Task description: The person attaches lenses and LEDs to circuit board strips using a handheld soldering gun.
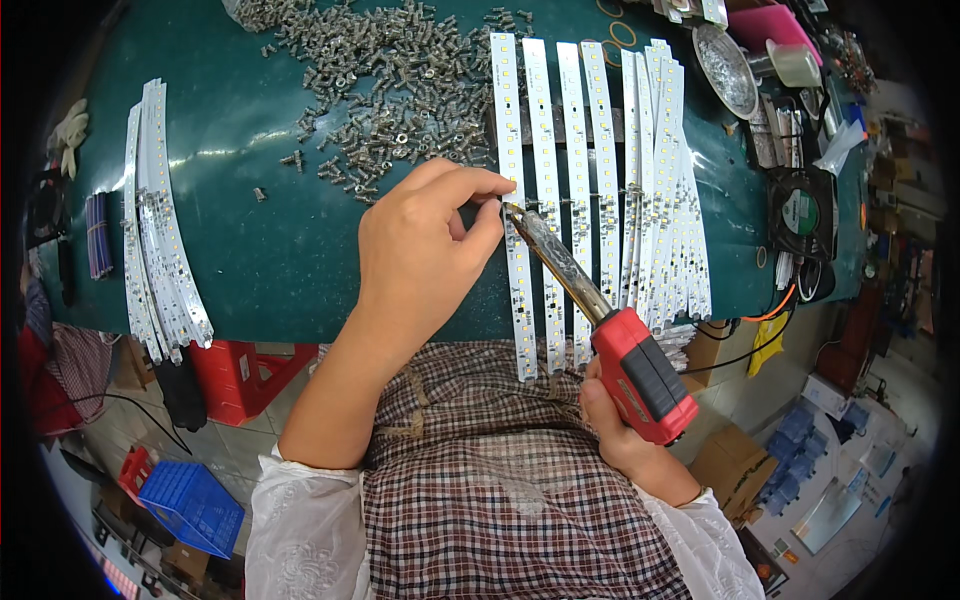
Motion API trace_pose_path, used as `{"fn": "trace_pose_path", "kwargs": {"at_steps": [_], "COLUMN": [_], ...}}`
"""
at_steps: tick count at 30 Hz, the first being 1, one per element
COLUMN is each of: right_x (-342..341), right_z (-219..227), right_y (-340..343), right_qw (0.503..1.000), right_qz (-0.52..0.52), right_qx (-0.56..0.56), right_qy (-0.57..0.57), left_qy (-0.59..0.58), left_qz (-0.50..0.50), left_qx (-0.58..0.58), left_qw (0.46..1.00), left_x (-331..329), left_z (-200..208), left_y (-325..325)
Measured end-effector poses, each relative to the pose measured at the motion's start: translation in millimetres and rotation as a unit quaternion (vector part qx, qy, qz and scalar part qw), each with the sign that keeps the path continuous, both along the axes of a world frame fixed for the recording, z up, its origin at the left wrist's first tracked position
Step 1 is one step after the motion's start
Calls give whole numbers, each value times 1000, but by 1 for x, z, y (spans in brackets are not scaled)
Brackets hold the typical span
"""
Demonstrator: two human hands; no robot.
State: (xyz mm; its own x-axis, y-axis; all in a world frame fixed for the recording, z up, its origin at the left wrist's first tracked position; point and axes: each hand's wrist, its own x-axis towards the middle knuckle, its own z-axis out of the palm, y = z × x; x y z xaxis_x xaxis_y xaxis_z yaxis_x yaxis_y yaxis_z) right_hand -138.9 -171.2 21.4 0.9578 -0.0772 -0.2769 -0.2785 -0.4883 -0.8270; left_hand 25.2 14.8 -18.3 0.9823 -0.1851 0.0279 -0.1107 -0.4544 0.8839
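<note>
My right hand (625, 440) grips a red and black soldering gun (645, 380) by its handle. The gun's long metal barrel slants up to the left, its tip at the leftmost of several white LED strips (518, 270). Just left of that tip, my left hand (425, 240) is closed in a pinch at the strip's edge. Whatever lies between its thumb and index finger is too small and hidden to name. Beside this strip, more LED strips (550, 230) lie side by side, with an overlapping stack of them (665, 200) to the right.
A heap of small metal connectors (400, 90) spreads over the green table (260, 260). Another LED strip bundle (155, 230) lies left, near purple sticks (98, 235). At right are a black fan (803, 213) and a metal dish (726, 72). Below stand a red stool (240, 380) and blue crate (190, 505).
</note>
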Motion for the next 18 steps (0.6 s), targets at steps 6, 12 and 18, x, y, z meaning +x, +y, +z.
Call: {"fn": "trace_pose_path", "kwargs": {"at_steps": [6, 12, 18], "right_x": [-12, -16, 9], "right_z": [4, 7, 27], "right_y": [-7, -13, -27], "right_qw": [996, 996, 939], "right_qz": [-63, -76, -264], "right_qx": [40, 41, 119], "right_qy": [57, -26, -183], "left_qy": [5, 6, 8], "left_qz": [2, 0, 0], "left_qx": [-1, -11, -16], "left_qw": [1000, 1000, 1000], "left_x": [1, 1, 0], "left_z": [3, 1, 2], "left_y": [0, -3, -1]}}
